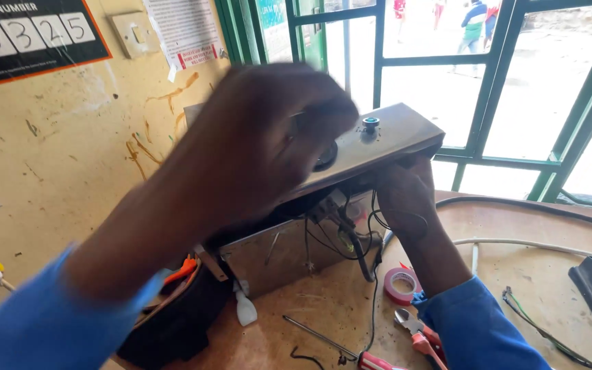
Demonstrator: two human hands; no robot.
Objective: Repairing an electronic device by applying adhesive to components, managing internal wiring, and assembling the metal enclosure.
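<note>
A metal appliance casing (378,140) sits opened on the worktop (515,288), wires (330,236) still exposed. The left hand (268,137), blurred, rests on its lid, grip unclear; the right hand (405,199) grasps the lid's underside. Pliers (416,332) and tape (402,284) lie nearby; reassembly remains.

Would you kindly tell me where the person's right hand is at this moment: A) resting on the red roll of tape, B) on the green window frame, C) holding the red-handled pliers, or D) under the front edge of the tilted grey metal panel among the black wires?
D: the right hand reaches under the tilted grey metal panel, among the black wires; whether its grip closes on anything is hidden.
</note>
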